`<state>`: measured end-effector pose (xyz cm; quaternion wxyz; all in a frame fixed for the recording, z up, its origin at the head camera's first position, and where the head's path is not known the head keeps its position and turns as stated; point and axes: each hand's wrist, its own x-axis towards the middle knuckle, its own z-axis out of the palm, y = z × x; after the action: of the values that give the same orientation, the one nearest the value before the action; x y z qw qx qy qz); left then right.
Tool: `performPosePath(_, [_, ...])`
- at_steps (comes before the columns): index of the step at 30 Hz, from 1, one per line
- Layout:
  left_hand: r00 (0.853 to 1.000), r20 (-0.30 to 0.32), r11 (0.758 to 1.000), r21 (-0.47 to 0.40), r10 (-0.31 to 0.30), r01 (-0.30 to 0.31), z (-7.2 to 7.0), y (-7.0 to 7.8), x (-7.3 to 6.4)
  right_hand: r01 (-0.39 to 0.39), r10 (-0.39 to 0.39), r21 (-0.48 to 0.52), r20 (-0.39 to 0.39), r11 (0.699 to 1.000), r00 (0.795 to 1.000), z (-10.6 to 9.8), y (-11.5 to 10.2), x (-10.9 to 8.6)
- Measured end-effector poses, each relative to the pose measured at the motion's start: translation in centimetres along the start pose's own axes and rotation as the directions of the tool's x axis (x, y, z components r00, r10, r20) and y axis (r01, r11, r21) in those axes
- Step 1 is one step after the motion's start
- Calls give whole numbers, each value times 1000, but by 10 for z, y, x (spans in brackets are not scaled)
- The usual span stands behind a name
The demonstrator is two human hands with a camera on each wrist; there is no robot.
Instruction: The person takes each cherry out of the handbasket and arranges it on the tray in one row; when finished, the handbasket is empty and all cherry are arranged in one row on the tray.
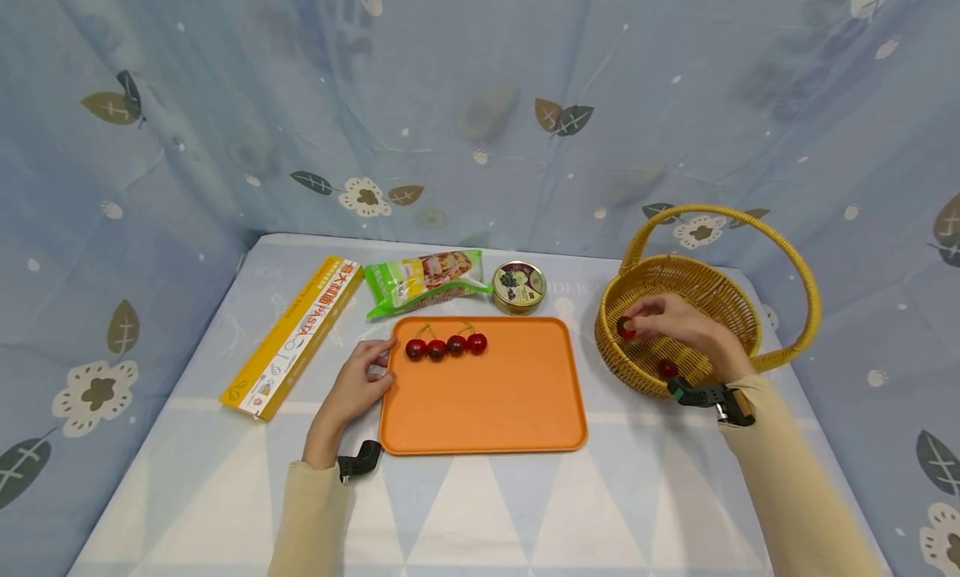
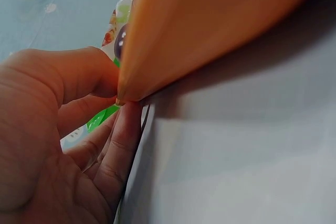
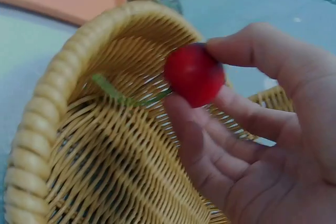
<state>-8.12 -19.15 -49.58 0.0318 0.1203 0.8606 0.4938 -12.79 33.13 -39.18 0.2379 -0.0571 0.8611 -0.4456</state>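
My right hand (image 1: 672, 320) pinches a red cherry (image 3: 193, 75) between thumb and fingertips, inside the wicker basket (image 3: 44, 114). A green stem hangs from that cherry. Another cherry (image 1: 667, 368) lies on the basket's floor. At the left edge of the orange tray (image 1: 487, 410), my left hand (image 1: 360, 383) grips the rim, thumb at the edge and fingers against its underside, as the left wrist view shows. Several dark red cherries (image 1: 457, 345) sit in a row near the tray's upper left, some with stems.
Left of the tray lies a long yellow pasta box (image 1: 296, 335). Behind the tray are a green-and-clear food packet (image 1: 427, 281) and a round tin (image 1: 518, 286). The basket's tall handle (image 1: 795, 260) arches up on its right. Patterned blue cloth (image 1: 480, 102) hangs behind the table.
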Motion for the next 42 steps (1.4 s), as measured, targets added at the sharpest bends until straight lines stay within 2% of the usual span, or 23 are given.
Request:
performPosePath(5, [1000,-1,1000,3,-1,1,-1,0,0,98,-91,81,-84,992,992,-4,-10,-8])
performPosePath(10, [1000,-12,1000,10,8,-8,-2,0,0,181,-169,70,-147,981,975,-6,-28,-14])
performPosePath(13, [1000,-16,1000,9,8,-8,-3,-1,-1,247,-233,68,-158,967,959,2,-43,-13])
performPosePath(16, [1000,-17,1000,13,9,-8,-4,-1,-1,295,-283,77,-139,952,949,21,-57,-6])
performPosePath(19, [1000,-13,1000,17,6,-6,-5,-1,0,332,-324,59,-116,941,939,50,-67,9])
performPosePath(23, [1000,-10,1000,9,-9,9,-6,-1,-1,335,-340,-60,-129,940,932,96,-74,35])
performPosePath(26, [1000,-10,1000,2,-16,16,-5,-3,-2,320,-343,-152,-166,935,924,128,-73,55])
performPosePath(29, [1000,-10,1000,0,-21,21,-5,-4,-2,311,-351,-200,-206,929,914,154,-68,70])
performPosePath(35, [1000,-13,1000,-2,-5,5,-4,-2,-1,314,-368,-234,-243,920,898,181,-67,83])
performPosePath(42, [1000,7,1000,-20,-1,1,-2,1,-1,249,-320,-275,-254,929,913,193,-66,86])
